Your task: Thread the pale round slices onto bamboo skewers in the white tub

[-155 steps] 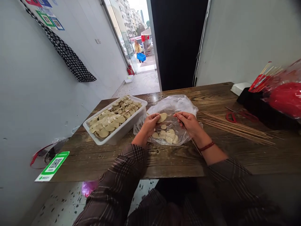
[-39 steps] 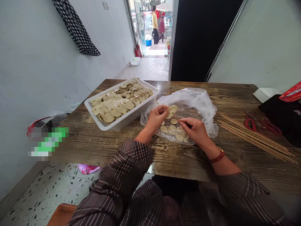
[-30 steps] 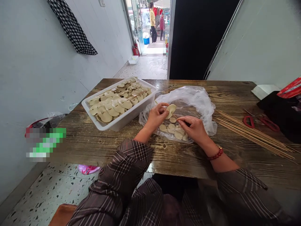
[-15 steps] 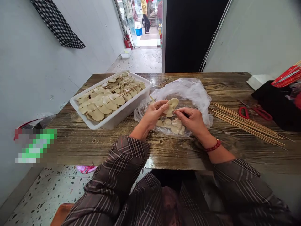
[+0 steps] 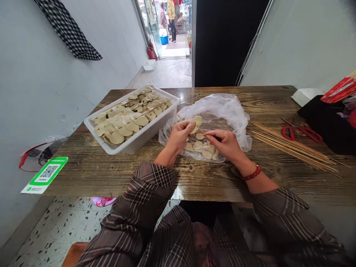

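Observation:
Between the thumb and fingers of my left hand [image 5: 178, 138] is a flat, pale beige round slice [image 5: 198, 121]; I cannot tell what food it is. My right hand [image 5: 226, 144] pinches a thin wooden skewer [image 5: 201, 130], whose far end meets the slice. Below both hands, several loose slices [image 5: 207, 152] lie on a crumpled clear plastic bag [image 5: 224, 102]. To the left stands a white plastic tub [image 5: 115, 150], heaped with skewered slices [image 5: 122, 124].
Several bare wooden skewers [image 5: 289, 146] lie right of the bag. Beyond them are red-handled scissors [image 5: 289, 132] and a black box [image 5: 319, 122]. A green QR-code card [image 5: 47, 176] sits at the wooden table's left edge. People stand beyond the doorway.
My left hand and its slice have shifted slightly left, away from my right hand. More of the skewer now shows between them. One loose slice below the hands has come into view.

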The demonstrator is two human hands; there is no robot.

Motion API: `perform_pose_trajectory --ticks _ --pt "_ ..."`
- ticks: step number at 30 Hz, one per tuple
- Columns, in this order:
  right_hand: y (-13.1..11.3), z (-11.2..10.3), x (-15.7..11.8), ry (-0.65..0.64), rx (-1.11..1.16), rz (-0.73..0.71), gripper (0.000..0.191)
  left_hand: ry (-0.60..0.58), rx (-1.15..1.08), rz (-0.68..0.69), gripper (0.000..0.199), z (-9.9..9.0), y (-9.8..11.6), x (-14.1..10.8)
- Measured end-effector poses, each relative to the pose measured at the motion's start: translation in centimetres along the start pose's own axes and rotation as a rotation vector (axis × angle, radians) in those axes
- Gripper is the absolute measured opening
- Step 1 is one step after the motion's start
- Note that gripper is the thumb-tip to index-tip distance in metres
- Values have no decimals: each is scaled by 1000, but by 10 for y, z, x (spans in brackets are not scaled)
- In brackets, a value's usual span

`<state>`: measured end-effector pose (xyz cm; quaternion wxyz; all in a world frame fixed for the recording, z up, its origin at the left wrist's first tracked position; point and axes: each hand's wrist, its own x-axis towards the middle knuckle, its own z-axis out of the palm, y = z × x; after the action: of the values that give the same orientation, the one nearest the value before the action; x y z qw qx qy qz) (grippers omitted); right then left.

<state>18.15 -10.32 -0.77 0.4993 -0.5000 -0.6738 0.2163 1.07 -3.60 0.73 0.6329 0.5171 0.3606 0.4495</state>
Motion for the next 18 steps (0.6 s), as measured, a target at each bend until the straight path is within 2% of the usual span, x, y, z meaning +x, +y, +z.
perform_pose_trajectory --ticks 5,9,15,18 --pt "2 -1 1 16 -27 -7 18 -97 64 -18 43 11 -8 -4" --pt "2 -8 4 45 -59 14 20 -186 181 33 39 17 -7 -8" --pt "6 -25 9 285 41 166 23 -291 553 107 22 14 1 -10" --pt "9 -28 11 336 102 197 25 -343 725 154 11 12 3 -10"
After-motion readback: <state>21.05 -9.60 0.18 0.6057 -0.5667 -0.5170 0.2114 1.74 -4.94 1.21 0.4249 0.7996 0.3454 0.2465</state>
